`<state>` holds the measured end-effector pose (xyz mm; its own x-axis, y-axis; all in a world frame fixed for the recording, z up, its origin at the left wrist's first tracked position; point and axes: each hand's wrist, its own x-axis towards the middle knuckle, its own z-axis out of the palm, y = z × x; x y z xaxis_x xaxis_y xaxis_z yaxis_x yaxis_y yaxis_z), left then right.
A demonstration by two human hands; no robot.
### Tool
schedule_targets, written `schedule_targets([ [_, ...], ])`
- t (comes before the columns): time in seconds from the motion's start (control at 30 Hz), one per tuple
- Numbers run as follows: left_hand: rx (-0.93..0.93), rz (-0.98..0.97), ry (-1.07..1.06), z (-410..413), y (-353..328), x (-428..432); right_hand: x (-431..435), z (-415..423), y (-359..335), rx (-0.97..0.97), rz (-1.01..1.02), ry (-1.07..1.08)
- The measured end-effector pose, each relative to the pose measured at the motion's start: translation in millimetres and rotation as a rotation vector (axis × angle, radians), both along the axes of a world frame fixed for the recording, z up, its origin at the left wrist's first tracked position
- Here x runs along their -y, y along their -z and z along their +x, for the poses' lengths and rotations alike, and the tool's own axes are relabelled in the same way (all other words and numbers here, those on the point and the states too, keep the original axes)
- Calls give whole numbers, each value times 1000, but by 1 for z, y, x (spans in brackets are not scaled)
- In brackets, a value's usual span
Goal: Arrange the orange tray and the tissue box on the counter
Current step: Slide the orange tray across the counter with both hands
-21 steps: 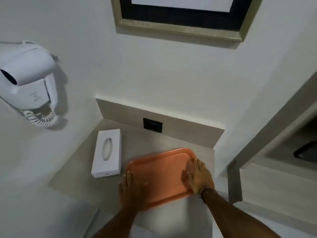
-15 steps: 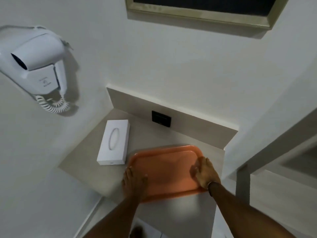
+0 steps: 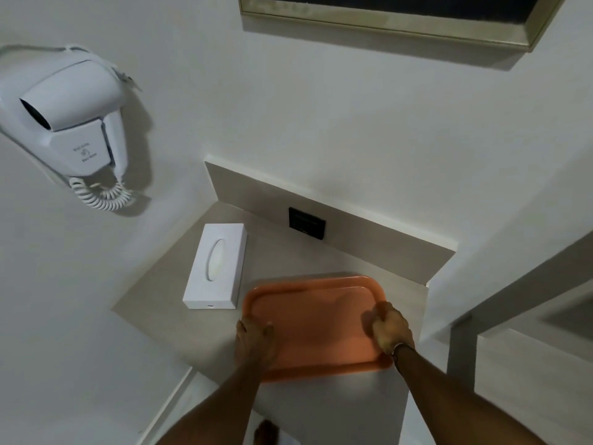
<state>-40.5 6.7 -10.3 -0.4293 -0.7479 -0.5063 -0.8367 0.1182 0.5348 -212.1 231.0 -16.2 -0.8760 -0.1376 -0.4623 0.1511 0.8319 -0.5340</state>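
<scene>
An orange tray [image 3: 314, 319] lies flat on the beige counter [image 3: 179, 303], its near edge hanging past the counter's front. My left hand [image 3: 255, 343] grips the tray's near-left corner. My right hand [image 3: 390, 327] is curled over the tray's right rim near the front. A white tissue box [image 3: 216, 266] with an oval slot lies on the counter just left of the tray, a small gap between them.
A white hair dryer [image 3: 67, 123] with a coiled cord hangs on the left wall. A black socket [image 3: 306, 223] sits in the backsplash behind the tray. A framed picture [image 3: 401, 20] hangs above. A wall and door frame close off the right side.
Both hands went from lying flat on the tray to gripping its edges, fingers curled. The tray has turned a little squarer to the counter's front. The tissue box stayed put.
</scene>
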Motion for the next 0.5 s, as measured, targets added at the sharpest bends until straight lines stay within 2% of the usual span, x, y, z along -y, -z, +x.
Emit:
schedule_targets([
  [0.2,-4,-28,121,-15,2,19,-6,10,-5,-1,-18,100],
  [0.5,-31,-34,409,-69,10,36,-24,30,-12,-23,-43,376],
])
